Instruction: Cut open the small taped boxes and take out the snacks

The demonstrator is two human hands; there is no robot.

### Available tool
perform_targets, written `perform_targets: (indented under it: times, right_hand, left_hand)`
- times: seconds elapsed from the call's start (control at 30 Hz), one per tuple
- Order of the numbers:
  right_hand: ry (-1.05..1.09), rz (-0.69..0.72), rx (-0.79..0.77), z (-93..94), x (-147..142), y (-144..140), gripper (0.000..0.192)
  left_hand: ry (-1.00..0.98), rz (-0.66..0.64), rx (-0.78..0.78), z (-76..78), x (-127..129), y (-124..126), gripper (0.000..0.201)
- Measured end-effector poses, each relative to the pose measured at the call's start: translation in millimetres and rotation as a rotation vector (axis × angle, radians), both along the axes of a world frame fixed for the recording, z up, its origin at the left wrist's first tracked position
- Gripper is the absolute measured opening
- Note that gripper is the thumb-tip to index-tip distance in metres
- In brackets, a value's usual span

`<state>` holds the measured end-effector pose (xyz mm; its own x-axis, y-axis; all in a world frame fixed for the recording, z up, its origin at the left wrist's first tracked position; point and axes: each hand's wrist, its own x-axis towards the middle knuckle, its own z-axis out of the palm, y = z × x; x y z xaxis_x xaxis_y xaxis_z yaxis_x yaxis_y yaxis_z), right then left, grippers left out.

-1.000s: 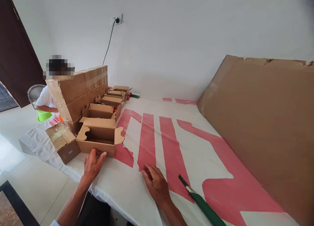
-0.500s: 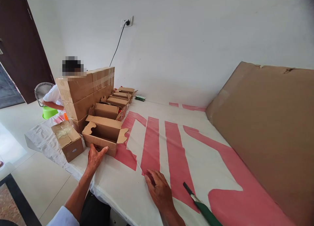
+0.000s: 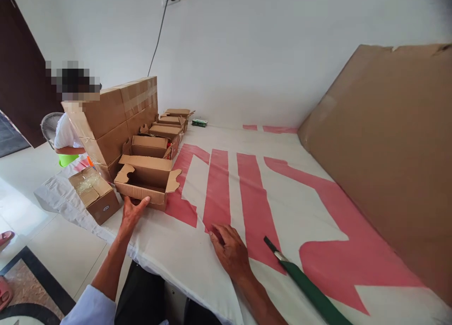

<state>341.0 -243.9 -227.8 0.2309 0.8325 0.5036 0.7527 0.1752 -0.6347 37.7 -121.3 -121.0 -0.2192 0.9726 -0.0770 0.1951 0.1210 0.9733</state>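
My left hand (image 3: 133, 214) is against the front wall of an open cardboard box (image 3: 141, 192), thumb and fingers spread along its lower edge. The box's lid stands up at the back and its side flaps stick out; the inside that shows looks bare. My right hand (image 3: 231, 249) lies on the red and white cloth (image 3: 197, 259), fingers loosely bent and apart, holding nothing. To the right of that hand rests a long green object (image 3: 307, 285) with a black end and a silvery collar; its kind is unclear.
Left of the open box sits a taped carton (image 3: 94, 193). Behind are more open boxes (image 3: 150, 146) in a row and a stack of sealed cartons (image 3: 106, 113), with a person (image 3: 67, 132) beyond. A large cardboard sheet (image 3: 388, 151) leans at the right. A small green packet (image 3: 199, 122) lies near the wall.
The view has tilted downward, so the things sit higher in the picture. Both hands keep about the same places relative to the box and cloth.
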Motion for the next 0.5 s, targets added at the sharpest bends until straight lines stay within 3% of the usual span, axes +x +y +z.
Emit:
perform_targets:
  times: [0.2, 0.37, 0.5]
  right_hand:
    - [0.018, -0.008, 0.017, 17.5, -4, 0, 0.025]
    - [0.045, 0.002, 0.051, 25.0, -4, -1, 0.018]
    - [0.037, 0.003, 0.032, 29.1, -6, -5, 0.015]
  left_hand:
    - [-0.569, -0.048, -0.092, 22.1, -6, 0, 0.041]
    - [-0.758, -0.133, -0.066, 43.7, -9, -10, 0.032]
    - [-0.822, -0.204, -0.067, 54.7, -12, -16, 0.036]
